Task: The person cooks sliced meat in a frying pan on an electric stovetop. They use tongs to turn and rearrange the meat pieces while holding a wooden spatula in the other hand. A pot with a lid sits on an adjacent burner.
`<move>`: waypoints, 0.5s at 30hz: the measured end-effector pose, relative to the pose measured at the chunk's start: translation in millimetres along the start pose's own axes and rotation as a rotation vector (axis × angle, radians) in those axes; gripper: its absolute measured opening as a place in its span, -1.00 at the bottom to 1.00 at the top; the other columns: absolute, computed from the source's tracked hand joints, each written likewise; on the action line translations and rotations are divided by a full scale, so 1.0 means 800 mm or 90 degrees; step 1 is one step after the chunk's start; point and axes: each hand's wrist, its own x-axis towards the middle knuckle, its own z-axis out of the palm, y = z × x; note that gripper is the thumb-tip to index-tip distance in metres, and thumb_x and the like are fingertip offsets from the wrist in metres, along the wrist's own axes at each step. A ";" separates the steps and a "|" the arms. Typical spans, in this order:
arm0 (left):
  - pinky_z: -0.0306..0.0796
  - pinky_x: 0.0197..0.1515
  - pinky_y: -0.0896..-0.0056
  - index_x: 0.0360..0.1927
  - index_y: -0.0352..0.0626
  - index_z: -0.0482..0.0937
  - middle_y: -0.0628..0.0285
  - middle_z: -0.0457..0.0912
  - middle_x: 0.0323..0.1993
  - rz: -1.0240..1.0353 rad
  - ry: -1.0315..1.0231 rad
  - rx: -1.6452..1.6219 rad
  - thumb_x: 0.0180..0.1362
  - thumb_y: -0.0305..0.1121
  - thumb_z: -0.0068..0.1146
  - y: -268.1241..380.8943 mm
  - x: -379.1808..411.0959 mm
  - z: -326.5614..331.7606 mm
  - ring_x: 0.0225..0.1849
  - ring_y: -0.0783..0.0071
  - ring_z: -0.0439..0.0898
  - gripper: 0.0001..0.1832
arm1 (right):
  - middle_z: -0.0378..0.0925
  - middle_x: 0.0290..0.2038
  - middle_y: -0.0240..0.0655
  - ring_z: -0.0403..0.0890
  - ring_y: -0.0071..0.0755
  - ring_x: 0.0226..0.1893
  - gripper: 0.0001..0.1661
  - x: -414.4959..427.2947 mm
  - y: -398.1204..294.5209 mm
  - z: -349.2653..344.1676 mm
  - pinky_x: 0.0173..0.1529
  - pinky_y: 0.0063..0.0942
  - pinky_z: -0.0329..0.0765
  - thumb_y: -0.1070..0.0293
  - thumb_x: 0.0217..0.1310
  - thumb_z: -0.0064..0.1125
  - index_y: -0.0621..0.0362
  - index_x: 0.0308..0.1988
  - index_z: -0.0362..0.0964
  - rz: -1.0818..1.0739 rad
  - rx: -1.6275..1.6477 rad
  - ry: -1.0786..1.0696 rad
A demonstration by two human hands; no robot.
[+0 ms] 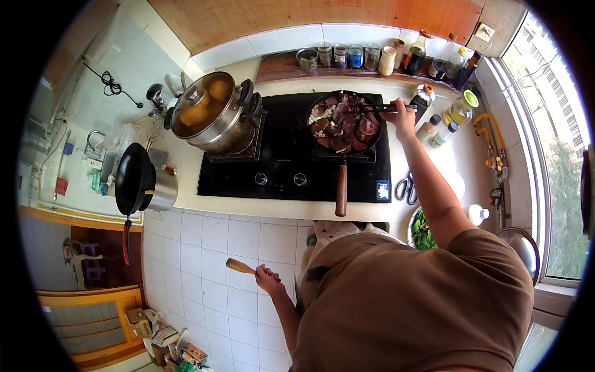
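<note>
My right hand [400, 119] holds dark chopsticks [372, 108] whose tips reach over a frying pan with a wooden handle [341, 190]. In the pan lie dark red meat slices [352, 124] and pale chopped bits, perhaps garlic, at the left side. My left hand [268, 280] is shut around a wooden spatula [240, 266], held low over the tiled floor, away from the hob. The pan stands on the right burner of a black glass hob [279, 172].
A lidded steel pot [209, 116] occupies the left burner. A black wok [135, 179] rests at the counter's left end. Bottles [458, 111], scissors [407, 189] and a bowl of leafy greens [422, 232] stand or lie on the right. Jars [355, 56] line the back shelf.
</note>
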 end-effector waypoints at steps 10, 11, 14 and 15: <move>-0.06 -0.76 0.60 -0.44 -0.07 0.38 0.45 0.15 -0.73 -0.002 -0.008 -0.021 0.07 -0.27 -0.06 -0.003 0.004 -0.001 -0.77 0.66 0.05 -0.87 | 0.46 -0.34 0.05 0.64 0.08 -0.39 -0.58 0.018 -0.016 0.002 -0.29 -0.27 0.67 0.21 0.29 -0.10 0.48 -0.22 0.26 0.073 0.039 0.053; -0.06 -0.76 0.60 -0.45 -0.07 0.38 0.45 0.15 -0.73 -0.001 -0.005 -0.022 0.07 -0.27 -0.06 -0.002 0.004 -0.001 -0.77 0.66 0.05 -0.88 | 0.46 -0.34 0.05 0.64 0.08 -0.40 -0.58 0.019 -0.018 0.004 -0.29 -0.27 0.67 0.22 0.28 -0.10 0.48 -0.22 0.26 0.066 0.023 0.044; -0.06 -0.76 0.60 -0.46 -0.06 0.37 0.45 0.15 -0.73 0.002 -0.002 -0.021 0.07 -0.27 -0.06 -0.001 0.002 0.001 -0.77 0.66 0.05 -0.88 | 0.47 -0.33 0.05 0.64 0.06 -0.43 -0.59 0.027 -0.015 0.005 -0.32 -0.29 0.68 0.23 0.28 -0.10 0.47 -0.21 0.27 0.078 0.006 0.052; -0.06 -0.76 0.60 -0.46 -0.06 0.37 0.45 0.15 -0.73 0.003 -0.001 -0.020 0.07 -0.28 -0.05 -0.001 0.002 0.001 -0.77 0.66 0.06 -0.88 | 0.47 -0.33 0.04 0.63 0.05 -0.44 -0.60 0.031 -0.013 0.005 -0.33 -0.29 0.68 0.23 0.27 -0.09 0.45 -0.21 0.27 0.084 0.019 0.053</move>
